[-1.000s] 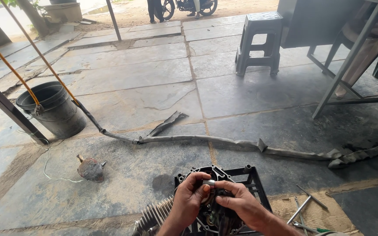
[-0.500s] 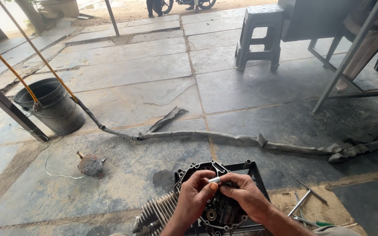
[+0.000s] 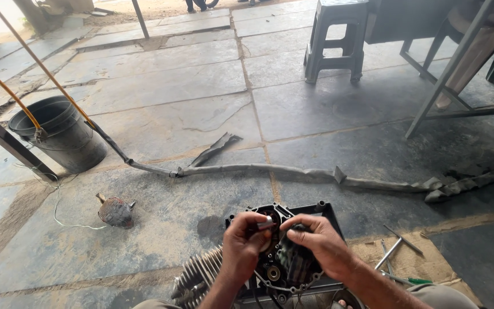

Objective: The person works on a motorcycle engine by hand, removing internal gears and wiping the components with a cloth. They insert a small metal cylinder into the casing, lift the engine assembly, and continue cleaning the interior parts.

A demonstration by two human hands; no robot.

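Note:
A dark, greasy engine case [image 3: 281,269] with grey cooling fins [image 3: 198,277] rests in a black plastic crate [image 3: 330,214] on the stone floor at the bottom middle. My left hand [image 3: 244,243] pinches a small silvery metal part [image 3: 266,225] over the open case. My right hand [image 3: 315,240] sits just to its right, fingers curled down onto the dark parts inside the case. The two hands' fingertips nearly meet.
A black bucket [image 3: 58,134] stands at left by yellow ropes [image 3: 7,91] and a slanted dark bar. A flattened grey hose [image 3: 315,174] crosses the floor. A small rusty part [image 3: 115,210] lies left. Metal tools [image 3: 393,252] lie right on cardboard. A grey stool [image 3: 335,40] and table legs stand behind.
The view has tilted down a little. My hands have stayed over the engine case, the left still pinching the small silvery part, the right lowered onto the case's insides.

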